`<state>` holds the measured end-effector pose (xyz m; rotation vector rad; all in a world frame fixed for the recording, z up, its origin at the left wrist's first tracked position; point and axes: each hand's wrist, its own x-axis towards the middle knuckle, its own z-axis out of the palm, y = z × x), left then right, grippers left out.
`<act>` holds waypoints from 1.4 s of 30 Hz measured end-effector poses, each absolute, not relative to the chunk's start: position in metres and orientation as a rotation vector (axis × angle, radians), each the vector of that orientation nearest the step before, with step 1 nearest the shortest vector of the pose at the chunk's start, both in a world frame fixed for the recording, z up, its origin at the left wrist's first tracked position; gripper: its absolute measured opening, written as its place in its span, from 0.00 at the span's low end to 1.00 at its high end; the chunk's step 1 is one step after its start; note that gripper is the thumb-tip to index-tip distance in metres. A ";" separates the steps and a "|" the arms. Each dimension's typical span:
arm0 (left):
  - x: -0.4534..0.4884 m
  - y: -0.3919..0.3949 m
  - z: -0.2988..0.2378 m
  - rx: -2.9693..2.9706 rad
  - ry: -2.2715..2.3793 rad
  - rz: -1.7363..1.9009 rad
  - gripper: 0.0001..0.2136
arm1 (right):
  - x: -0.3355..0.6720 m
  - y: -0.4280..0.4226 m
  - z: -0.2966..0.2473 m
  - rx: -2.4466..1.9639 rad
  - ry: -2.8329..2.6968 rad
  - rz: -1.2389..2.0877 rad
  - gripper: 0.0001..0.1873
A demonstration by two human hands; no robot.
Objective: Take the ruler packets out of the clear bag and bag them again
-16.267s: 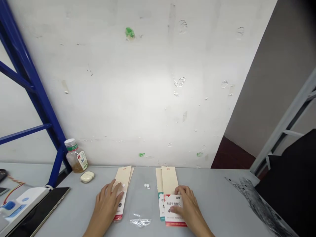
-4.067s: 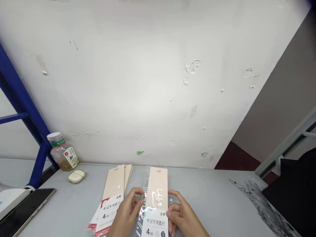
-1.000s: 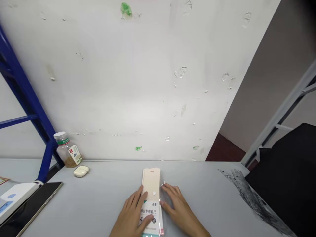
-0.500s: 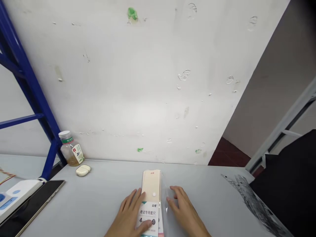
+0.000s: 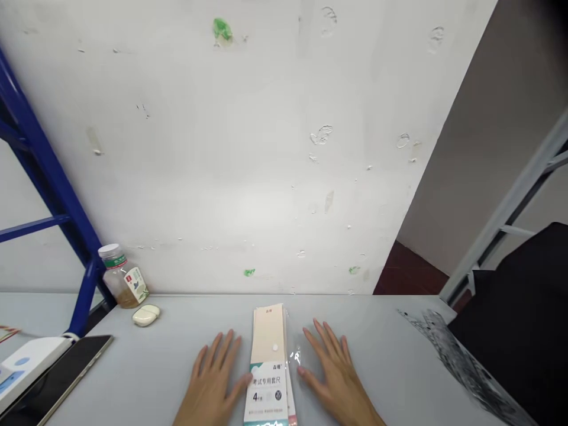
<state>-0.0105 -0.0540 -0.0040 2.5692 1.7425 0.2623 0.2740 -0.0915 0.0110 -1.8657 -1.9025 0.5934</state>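
A flat pack in clear plastic (image 5: 268,349) lies on the grey table between my hands. Its upper part is cream, and its lower part is a white label with Chinese print and a teal corner. Another card with a pinkish edge peeks out beneath it on the right. Flat on the table to its left, my left hand (image 5: 212,376) has its fingers spread, the thumb tip at the label's left edge. My right hand (image 5: 331,370) rests on the other side, fingers stretched out, its thumb close to the clear plastic edge. Neither hand grips anything.
At the left stand a lidded jar (image 5: 123,278), a cream mouse (image 5: 146,315), a phone (image 5: 66,373) and a white power strip (image 5: 26,361) beside a blue metal frame (image 5: 57,171). A white wall (image 5: 248,148) rises behind the table. Black fabric (image 5: 528,319) lies at right.
My left hand has come off the pack and moved left onto the table. My right hand has opened out flatter, its fingers pointing forward. The camera view has shifted slightly.
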 end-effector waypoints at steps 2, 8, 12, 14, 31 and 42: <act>-0.017 -0.051 -0.005 2.548 1.844 0.228 0.29 | 0.278 -0.093 0.005 -1.917 -1.967 0.539 0.36; -0.020 -0.050 -0.019 2.586 1.888 0.267 0.30 | 0.275 -0.094 -0.002 -1.972 -2.009 0.486 0.35; -0.023 -0.048 -0.027 2.628 1.849 0.304 0.30 | 0.275 -0.092 -0.005 -1.967 -2.007 0.461 0.33; -0.025 -0.047 -0.030 2.645 1.841 0.311 0.30 | 0.275 -0.091 -0.007 -1.972 -2.028 0.447 0.31; -0.024 -0.048 -0.026 2.626 1.828 0.294 0.29 | 0.276 -0.088 -0.006 -1.987 -2.065 0.482 0.38; -0.018 -0.050 -0.015 2.540 1.832 0.211 0.30 | 0.275 -0.091 -0.007 -1.985 -2.058 0.449 0.37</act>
